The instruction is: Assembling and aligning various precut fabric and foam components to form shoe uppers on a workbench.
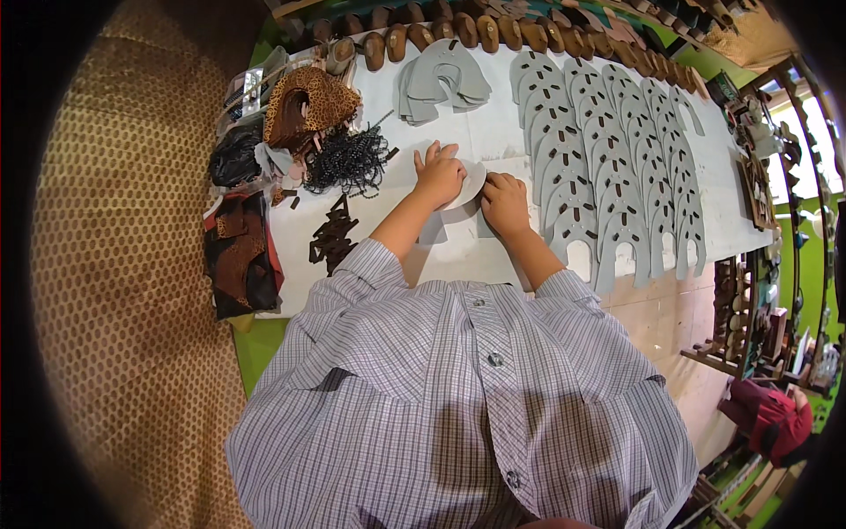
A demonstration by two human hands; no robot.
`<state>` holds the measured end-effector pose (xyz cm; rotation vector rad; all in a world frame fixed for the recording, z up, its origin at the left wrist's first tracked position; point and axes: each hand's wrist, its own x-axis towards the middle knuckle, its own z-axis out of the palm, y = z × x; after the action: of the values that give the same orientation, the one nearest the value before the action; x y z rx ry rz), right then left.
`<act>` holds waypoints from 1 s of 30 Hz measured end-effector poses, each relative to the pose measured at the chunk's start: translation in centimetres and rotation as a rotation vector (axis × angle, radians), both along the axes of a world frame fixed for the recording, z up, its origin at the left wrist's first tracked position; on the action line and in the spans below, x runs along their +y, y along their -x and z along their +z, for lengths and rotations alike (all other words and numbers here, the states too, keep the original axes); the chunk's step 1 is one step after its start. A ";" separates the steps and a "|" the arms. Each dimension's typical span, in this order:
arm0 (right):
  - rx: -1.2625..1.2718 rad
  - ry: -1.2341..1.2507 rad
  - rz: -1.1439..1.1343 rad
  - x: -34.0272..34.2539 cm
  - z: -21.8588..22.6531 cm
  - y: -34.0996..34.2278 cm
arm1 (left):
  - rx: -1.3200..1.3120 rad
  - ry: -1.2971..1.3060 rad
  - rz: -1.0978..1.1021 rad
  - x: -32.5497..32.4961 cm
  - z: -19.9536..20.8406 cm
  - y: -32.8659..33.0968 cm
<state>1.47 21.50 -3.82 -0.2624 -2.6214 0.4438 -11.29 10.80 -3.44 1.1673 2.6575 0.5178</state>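
A grey horseshoe-shaped piece, like a shoe upper, is between my hands over the white table. At its left edge is my left hand. Its thumb side closes on the piece, and the outer fingers are spread away from it. My right hand is curled at the right edge of the piece, fingertips pressed together. Something small and dark shows at those fingertips, too small to name surely. To the left lies a pile of dark brown strips.
Overlapping rows of grey pieces with dark tabs cover the table's right side. More grey pieces are stacked ahead. Brown shoe forms line the back. Black cords and leopard-print material lie left. A person in red is at far right.
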 end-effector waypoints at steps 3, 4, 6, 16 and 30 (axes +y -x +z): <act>-0.010 -0.016 0.019 0.0 0.2 0.0 | 0.007 -0.020 0.000 -0.1 -0.3 0.1; -0.017 -0.009 0.023 0.0 0.3 0.0 | 0.005 -0.019 0.001 -0.1 -0.4 0.2; -0.026 -0.001 0.025 -0.1 0.5 -0.1 | 0.005 -0.010 0.004 -0.3 -0.2 0.4; 0.022 0.007 -0.003 0.2 -0.2 0.0 | -0.046 -0.001 0.020 -0.1 1.1 0.2; 0.008 0.031 0.001 -0.4 0.6 0.1 | -0.094 0.010 0.081 -0.3 0.9 1.7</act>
<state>1.40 21.13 -3.22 -0.2688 -2.6083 0.4848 -12.98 10.48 -2.55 1.0106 2.6324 0.5576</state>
